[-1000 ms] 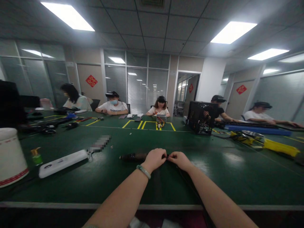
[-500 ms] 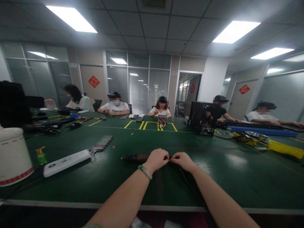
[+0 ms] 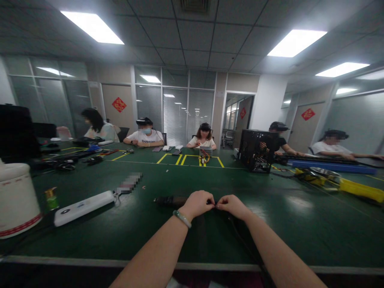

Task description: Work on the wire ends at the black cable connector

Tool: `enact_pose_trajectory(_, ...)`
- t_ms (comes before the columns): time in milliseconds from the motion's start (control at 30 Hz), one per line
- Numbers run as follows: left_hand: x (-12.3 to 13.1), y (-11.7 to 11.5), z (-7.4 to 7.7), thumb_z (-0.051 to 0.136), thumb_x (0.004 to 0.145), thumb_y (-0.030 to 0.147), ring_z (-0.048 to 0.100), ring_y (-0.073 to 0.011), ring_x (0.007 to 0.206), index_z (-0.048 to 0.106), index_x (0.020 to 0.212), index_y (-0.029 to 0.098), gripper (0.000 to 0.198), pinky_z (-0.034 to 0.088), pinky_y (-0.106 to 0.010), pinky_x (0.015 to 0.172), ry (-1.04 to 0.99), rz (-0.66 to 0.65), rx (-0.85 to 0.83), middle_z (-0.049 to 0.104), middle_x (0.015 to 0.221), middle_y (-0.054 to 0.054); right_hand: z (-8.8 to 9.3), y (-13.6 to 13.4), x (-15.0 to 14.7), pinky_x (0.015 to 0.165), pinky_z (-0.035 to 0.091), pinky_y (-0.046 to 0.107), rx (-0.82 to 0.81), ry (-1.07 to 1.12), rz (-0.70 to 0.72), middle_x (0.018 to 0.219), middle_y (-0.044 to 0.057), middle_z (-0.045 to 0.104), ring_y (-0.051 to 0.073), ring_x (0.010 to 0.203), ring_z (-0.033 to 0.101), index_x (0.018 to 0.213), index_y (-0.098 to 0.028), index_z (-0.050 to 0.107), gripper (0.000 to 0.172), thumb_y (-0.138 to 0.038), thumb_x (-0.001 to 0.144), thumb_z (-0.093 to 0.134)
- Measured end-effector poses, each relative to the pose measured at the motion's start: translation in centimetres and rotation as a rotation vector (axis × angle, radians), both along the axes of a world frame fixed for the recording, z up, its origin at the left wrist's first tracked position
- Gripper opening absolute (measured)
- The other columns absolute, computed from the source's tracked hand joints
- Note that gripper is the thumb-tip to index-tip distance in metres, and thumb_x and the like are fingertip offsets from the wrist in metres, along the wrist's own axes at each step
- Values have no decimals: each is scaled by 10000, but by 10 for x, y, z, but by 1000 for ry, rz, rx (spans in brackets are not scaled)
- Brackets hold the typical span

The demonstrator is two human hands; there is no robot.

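Observation:
A dark electric screwdriver point(image 3: 171, 201), or a tool much like one, lies on the green table with its narrow tip to the left. My left hand point(image 3: 200, 203), with a pale bangle at the wrist, covers its right end, fingers closed in a pinch. My right hand point(image 3: 233, 206) is pinched just to the right, fingertips almost meeting those of the left. Something small and dark shows between the fingertips, too hidden to name. A black cable point(image 3: 240, 234) runs from beneath my right hand toward the table's near edge.
On the left stand a white canister point(image 3: 18, 200), a small green bottle point(image 3: 52, 199) and a white power strip point(image 3: 85, 208). A black computer case point(image 3: 255, 151) and yellow items point(image 3: 361, 189) sit on the right. Several people sit across the table.
The view has tilted up slightly, so everything sits a little lower. Both hands keep the same pinch at the screwdriver's right end.

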State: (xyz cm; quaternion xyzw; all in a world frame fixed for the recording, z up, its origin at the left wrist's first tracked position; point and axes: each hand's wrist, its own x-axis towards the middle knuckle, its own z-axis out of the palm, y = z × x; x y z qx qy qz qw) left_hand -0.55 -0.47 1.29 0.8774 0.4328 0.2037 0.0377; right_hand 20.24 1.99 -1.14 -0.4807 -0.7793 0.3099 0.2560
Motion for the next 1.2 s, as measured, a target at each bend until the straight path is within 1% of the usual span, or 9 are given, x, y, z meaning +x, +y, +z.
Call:
enact_pose_trajectory(100, 3, 0, -2, 561, 811, 345, 575, -169, 901, 632, 901, 264, 140, 415, -283, 821, 5, 48, 0, 655, 933, 12, -3, 2, -1, 602, 414, 226, 84, -45, -30, 705, 18, 691, 156, 665, 594, 767, -164, 725, 236, -380, 717, 644)
enact_pose_trajectory(200, 5, -1, -4, 554, 814, 355, 577, -177, 889, 610, 923, 256, 157, 426, -289, 802, 7, 103, 2, 643, 924, -3, -4, 2, -2, 631, 421, 232, 123, -90, -54, 737, 18, 700, 161, 692, 605, 786, -179, 729, 224, -373, 732, 632)
enact_pose_trajectory(267, 6, -1, -5, 553, 814, 354, 578, -175, 871, 599, 924, 254, 156, 432, -289, 782, 2, 117, -1, 636, 916, -3, -3, 0, -4, 643, 422, 234, 139, -105, -64, 757, 18, 705, 161, 703, 609, 793, -190, 732, 214, -368, 741, 626)
enact_pose_trajectory(467, 6, -3, -2, 560, 799, 314, 576, -167, 861, 580, 906, 247, 128, 431, -286, 777, -1, 76, -27, 628, 919, 1, 3, -6, -5, 615, 406, 234, 190, -162, -105, 776, 6, 699, 161, 704, 605, 783, -232, 731, 185, -383, 745, 632)
enact_pose_trajectory(700, 7, -7, 2, 539, 820, 318, 572, -169, 895, 582, 946, 244, 152, 436, -291, 806, 37, 100, -73, 622, 974, -11, 0, -4, -3, 651, 427, 236, 225, -116, -49, 799, 9, 686, 158, 721, 602, 798, -217, 722, 173, -353, 758, 623)
enact_pose_trajectory(933, 7, -7, 2, 539, 813, 299, 568, -166, 870, 586, 909, 240, 122, 436, -284, 786, 27, 76, -24, 622, 950, -4, 1, -6, -5, 661, 429, 241, 247, -125, -30, 804, 23, 678, 164, 728, 595, 793, -198, 715, 168, -334, 758, 622)
enact_pose_trajectory(1200, 8, -7, 2, 518, 823, 286, 562, -172, 927, 602, 928, 245, 141, 423, -287, 841, 63, 71, -20, 620, 990, -13, 0, -5, -5, 652, 430, 239, 235, -110, -28, 800, 21, 680, 167, 732, 598, 791, -195, 715, 174, -335, 760, 617)
